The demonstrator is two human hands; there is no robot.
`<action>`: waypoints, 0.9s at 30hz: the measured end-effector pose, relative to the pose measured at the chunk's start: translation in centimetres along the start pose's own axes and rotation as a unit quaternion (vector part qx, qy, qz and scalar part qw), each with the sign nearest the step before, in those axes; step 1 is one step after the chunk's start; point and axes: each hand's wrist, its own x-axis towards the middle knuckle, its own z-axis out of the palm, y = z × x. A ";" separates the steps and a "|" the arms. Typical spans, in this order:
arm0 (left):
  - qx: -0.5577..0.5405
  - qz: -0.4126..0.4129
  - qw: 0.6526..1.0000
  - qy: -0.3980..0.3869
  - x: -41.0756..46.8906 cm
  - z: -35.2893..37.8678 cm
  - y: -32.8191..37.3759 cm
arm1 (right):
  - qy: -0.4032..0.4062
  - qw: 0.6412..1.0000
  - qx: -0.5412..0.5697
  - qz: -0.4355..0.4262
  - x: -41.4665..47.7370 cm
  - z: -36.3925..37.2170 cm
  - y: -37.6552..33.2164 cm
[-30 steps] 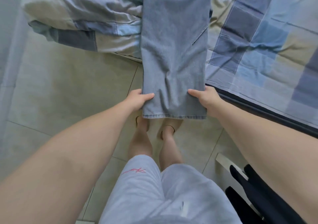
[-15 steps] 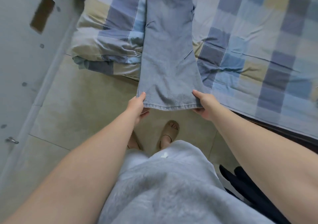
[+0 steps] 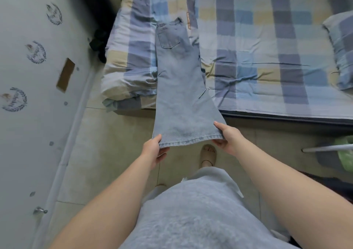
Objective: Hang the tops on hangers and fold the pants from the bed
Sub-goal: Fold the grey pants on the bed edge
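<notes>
Light blue jeans (image 3: 177, 88), folded lengthwise leg on leg, lie stretched from the bed (image 3: 267, 53) out over its near edge, back pocket up and waistband at the far end. My left hand (image 3: 154, 149) pinches the left corner of the hem, thumb on top. My right hand (image 3: 227, 136) pinches the right corner the same way. The hem hangs in the air above the floor, held level between both hands.
A checked duvet (image 3: 129, 61) is bunched at the bed's left end and a matching pillow (image 3: 342, 48) lies at the right. A white wardrobe door (image 3: 30, 103) stands on the left. A pale rod and green bag (image 3: 345, 153) sit at the right, with dark clothing (image 3: 324, 183) below.
My hands have lifted the hem up and forward toward the bed. My head has tilted up, bringing the waistband and more of the bed into view.
</notes>
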 end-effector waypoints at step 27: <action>-0.003 -0.057 0.998 -0.005 -1.5 -14.5 -2.1 | -0.001 1.000 0.006 0.026 -6.5 6.3 12.2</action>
